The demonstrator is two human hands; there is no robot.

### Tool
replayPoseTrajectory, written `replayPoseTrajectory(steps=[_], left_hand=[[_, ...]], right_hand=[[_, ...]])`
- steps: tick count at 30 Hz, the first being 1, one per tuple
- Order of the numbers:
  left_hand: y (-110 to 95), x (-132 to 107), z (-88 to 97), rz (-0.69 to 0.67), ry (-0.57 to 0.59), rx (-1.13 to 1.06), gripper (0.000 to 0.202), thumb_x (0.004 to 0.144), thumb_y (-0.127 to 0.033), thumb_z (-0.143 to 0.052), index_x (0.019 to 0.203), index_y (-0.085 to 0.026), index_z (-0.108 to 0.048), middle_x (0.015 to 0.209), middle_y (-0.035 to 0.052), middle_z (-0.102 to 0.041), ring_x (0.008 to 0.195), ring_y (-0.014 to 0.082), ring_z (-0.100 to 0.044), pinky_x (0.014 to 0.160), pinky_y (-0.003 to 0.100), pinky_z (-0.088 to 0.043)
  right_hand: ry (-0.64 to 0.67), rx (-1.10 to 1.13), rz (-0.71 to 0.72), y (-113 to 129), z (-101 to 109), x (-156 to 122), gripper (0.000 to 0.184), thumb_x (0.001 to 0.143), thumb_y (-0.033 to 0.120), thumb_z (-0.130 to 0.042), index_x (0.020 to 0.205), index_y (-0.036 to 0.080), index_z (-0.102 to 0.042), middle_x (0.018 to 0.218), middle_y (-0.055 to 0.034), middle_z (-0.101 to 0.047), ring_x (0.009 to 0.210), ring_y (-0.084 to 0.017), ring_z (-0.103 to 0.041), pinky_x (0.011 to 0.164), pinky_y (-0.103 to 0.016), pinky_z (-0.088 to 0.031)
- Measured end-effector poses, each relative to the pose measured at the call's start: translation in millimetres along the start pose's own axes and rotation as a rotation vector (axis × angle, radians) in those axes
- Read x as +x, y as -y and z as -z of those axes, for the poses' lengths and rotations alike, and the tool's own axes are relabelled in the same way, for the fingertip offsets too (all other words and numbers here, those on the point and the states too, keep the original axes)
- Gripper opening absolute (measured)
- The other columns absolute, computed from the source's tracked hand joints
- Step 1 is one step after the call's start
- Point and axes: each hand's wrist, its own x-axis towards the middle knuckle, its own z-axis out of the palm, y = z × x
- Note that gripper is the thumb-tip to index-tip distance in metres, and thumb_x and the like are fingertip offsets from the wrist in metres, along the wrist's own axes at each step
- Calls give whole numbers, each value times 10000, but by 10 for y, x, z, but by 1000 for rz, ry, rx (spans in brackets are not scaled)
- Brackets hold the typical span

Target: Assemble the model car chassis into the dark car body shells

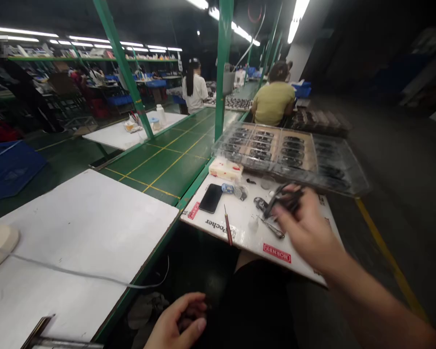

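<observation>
My right hand (305, 228) is raised over the right side of a white printed board (210, 230), its fingers closed around a black plastic part (285, 201), slightly blurred. Just left of it, a smaller dark grey part (260, 203) lies on the board. Below that is a metal tool like tweezers (274, 229). A thin pointed tool with a reddish-brown handle (228, 227) rests near the board's front edge. My left hand (179, 322) is low at the bottom, off the board, fingers loosely curled and thumb apart, with nothing visible in it.
Behind the board stands a clear tray (276, 167) with rows of black parts. A phone (210, 198), a white-and-red block (225, 169) and a blue-labelled packet (228, 188) lie on the board. A cable (76, 269) crosses the left table. A person in yellow (274, 103) sits ahead.
</observation>
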Motion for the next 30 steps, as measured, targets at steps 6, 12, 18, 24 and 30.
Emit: replayPoseTrajectory(steps=[6, 12, 18, 24, 30], left_hand=[[-382, -41, -137, -50, 74, -423, 541, 965, -532, -981, 1396, -228, -863, 1278, 140, -862, 1091, 282, -807, 1030, 404, -643], [-314, 17, -282, -8, 43, -647, 516, 882, -430, -1074, 1289, -205, -852, 1345, 143, -851, 1243, 311, -818, 1072, 380, -649], [-230, 55, -361, -14, 76, -725, 408, 917, -402, -1057, 1176, -177, -837, 1240, 140, -869, 1236, 327, -828, 1128, 439, -642], [-246, 1, -224, -52, 46, -840, 409, 977, -408, -1012, 1271, -191, -829, 1356, 137, -883, 1250, 303, -862, 1156, 443, -649], [-416, -187, -109, -92, 106, -877, 370, 1053, -429, -930, 1296, -196, -775, 1455, 167, -856, 1149, 265, -881, 964, 366, -705]], right_hand=[[1043, 756, -465, 415, -919, -1378, 609, 1068, 636, -789, 1528, 240, -742, 984, -16, -736, 593, -93, -524, 501, -227, -425], [840, 677, -466, 344, -1112, -1650, 578, 1108, 532, -760, 1616, 257, -738, 1143, -42, -691, 634, -96, -651, 531, -247, -561], [789, 709, -566, 268, -1130, -1767, 734, 1074, 609, -797, 1682, 243, -608, 1089, -14, -695, 634, -132, -696, 539, -289, -634], [429, 143, -82, -36, -1076, -1376, 524, 1185, 614, -605, 1455, 203, -787, 1128, -108, -746, 886, -248, -774, 884, -442, -704], [314, -165, 10, -345, -1283, -862, 533, 1091, 470, -688, 1535, 199, -806, 1452, -230, -659, 1342, -444, -644, 1243, -653, -506]])
